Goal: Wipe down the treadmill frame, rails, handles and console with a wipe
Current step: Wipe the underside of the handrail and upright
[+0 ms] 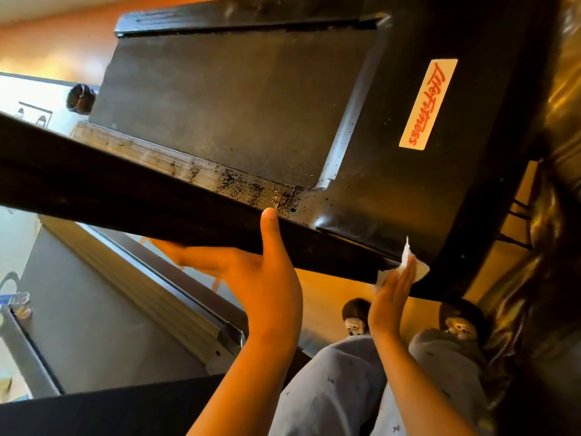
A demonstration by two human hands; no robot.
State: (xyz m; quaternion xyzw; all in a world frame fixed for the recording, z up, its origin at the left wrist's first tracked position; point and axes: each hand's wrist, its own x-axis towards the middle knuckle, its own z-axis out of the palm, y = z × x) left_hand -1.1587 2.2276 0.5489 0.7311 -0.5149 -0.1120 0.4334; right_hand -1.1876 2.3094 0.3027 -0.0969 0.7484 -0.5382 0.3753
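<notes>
Head view catches rail-wiping: the flat-fingered right grip (390, 300) presses a crumpled white wipe (408, 254) onto the long black handrail (125, 190), the left grip (267, 278) clasps that handrail, and the next move likely calls for sliding the wipe along it.

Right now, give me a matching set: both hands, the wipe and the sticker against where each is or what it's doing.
Things:
1. left hand
2. right hand
3. white wipe
4. Life Fitness sticker

Places or states:
a. stuck on the black motor cover
b. holds the black rail, thumb over its near face, fingers behind
c. flat, fingers straight, pressing towards the rail
d. sandwiched between a palm and the rail

Pairs: 1-b, 2-c, 3-d, 4-a
</notes>
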